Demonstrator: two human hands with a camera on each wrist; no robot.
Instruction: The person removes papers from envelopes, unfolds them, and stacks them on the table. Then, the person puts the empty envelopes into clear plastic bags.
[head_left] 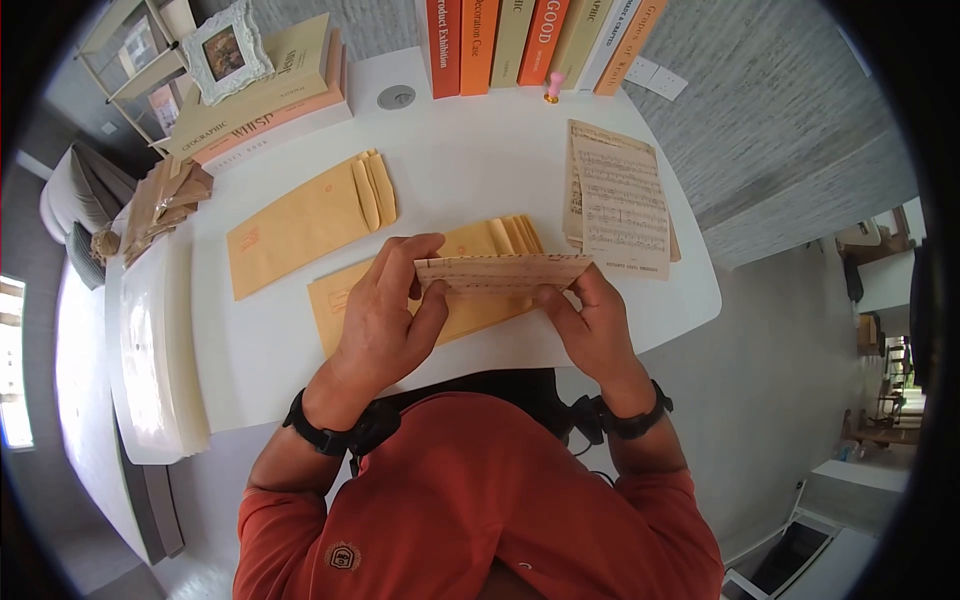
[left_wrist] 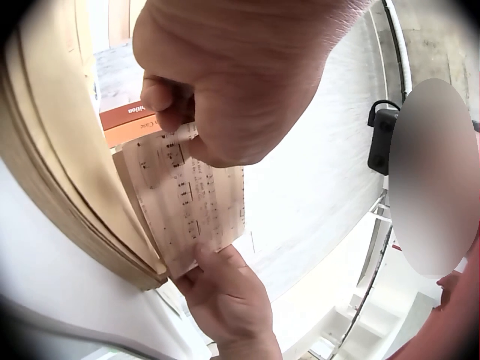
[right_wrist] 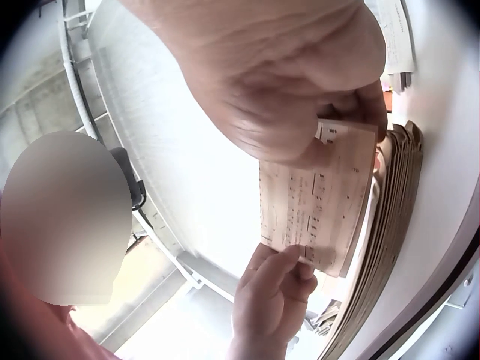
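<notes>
Both hands hold a folded sheet of printed music paper in front of the body. My left hand pinches its left end, thumb on the near face and fingers behind. At the opposite end my right hand pinches it the same way. Printed staves and lines of text show on the folded sheet in the left wrist view. In the right wrist view the folded paper shows a second layer along its edge. Under the hands lies a pile of kraft envelopes, partly hidden by them.
More kraft envelopes lie to the left. Loose sheets of music are stacked at the right. Upright books stand at the back; stacked books bear a white picture frame. Clear plastic sleeves cover the left edge.
</notes>
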